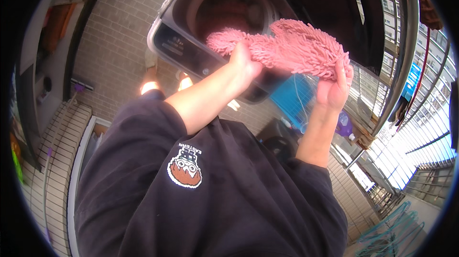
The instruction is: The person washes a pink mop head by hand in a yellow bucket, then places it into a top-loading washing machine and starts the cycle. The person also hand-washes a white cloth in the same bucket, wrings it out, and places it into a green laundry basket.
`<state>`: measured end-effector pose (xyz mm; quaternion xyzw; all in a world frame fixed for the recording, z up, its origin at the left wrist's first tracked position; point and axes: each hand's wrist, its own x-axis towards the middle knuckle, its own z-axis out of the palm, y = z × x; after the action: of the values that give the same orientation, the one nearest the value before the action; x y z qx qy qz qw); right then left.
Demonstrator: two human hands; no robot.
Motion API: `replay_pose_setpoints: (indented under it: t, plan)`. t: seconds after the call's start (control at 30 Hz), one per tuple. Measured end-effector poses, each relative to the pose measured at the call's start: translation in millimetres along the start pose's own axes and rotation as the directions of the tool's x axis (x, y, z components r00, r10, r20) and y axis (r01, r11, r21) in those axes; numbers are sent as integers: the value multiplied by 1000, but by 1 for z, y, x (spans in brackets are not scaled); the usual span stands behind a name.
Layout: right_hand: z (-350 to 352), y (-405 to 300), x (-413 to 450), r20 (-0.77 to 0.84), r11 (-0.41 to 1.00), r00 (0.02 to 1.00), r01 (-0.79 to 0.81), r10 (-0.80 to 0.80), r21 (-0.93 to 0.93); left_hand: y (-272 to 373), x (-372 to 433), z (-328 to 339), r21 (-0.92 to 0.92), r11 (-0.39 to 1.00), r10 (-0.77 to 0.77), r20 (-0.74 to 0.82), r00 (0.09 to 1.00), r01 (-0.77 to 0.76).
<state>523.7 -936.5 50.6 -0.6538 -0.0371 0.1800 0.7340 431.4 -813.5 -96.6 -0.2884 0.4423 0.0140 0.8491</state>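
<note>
A pink chenille cloth [297,47], shaggy and bunched lengthwise, is stretched between my two hands. My left hand [245,61] grips it near its narrower left end, fingers partly hidden in the pile. At the wider right end, my right hand [335,84] has its fingers closed on the edge. The cloth hangs over the front of a top-loading washing machine [172,43], partly covering its lid area. Behind it shows the machine's round opening [229,9], dark and reddish inside; a see-through panel seems to lie across it.
A blue plastic basket [294,95] and a purple bottle [344,124] are right of the machine. Metal window bars [430,113] line the right side. Teal wire hangers [394,232] lie lower right. A long-handled floor tool [48,171] leans at left, above tiled floor [114,23].
</note>
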Motion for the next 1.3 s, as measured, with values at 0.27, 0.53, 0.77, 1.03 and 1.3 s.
replay_pose_setpoints:
  t: [0.27,0.53,0.77,1.03,1.3]
  plan:
    - [36,69,15,-75,984,988,-126,136,127,37,16,41,175,957,225,65,972,-233]
    - [4,192,53,-52,847,934,-342,353,-407,75,34,9,713,632,531,-113,839,-304]
    - [-23,210,47,228,472,859,-18,459,-881,138,-15,3,709,-386,401,705,585,-590]
    - [48,307,80,623,-287,544,835,562,-469,165,-58,-1,86,-980,4,907,422,-178]
    - [-12,508,132,494,330,793,387,358,-861,178,-41,1,40,-936,-65,957,283,-351]
